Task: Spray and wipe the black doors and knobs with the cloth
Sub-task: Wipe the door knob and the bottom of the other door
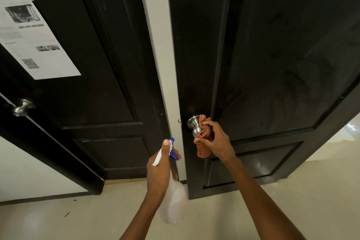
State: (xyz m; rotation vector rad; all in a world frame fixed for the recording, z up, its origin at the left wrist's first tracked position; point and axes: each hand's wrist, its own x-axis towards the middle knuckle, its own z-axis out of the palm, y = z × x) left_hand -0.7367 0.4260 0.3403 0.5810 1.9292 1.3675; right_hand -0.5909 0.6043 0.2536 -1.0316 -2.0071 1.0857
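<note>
My right fingers (pixel 206 122) pinch a bunched orange checked cloth (pixel 203 138) against the steel knob (pixel 194 123) of the black door (pixel 272 64) on my right; the woven cloth is crumpled, one corner hanging straight down below my right hand (pixel 218 140). The knob is round, brushed metal, its stem pointing out from the door toward me. My left hand (pixel 159 167) curls around the neck of a spray bottle (pixel 172 200), thumb along the white top; the blue nozzle points up toward the pale door frame (pixel 161 45), the cloudy plastic body hanging down toward the tiled floor (pixel 78 220). The other black door (pixel 87 64) carries a printed paper sheet (pixel 39 41) and a second steel knob (pixel 22 107).
</note>
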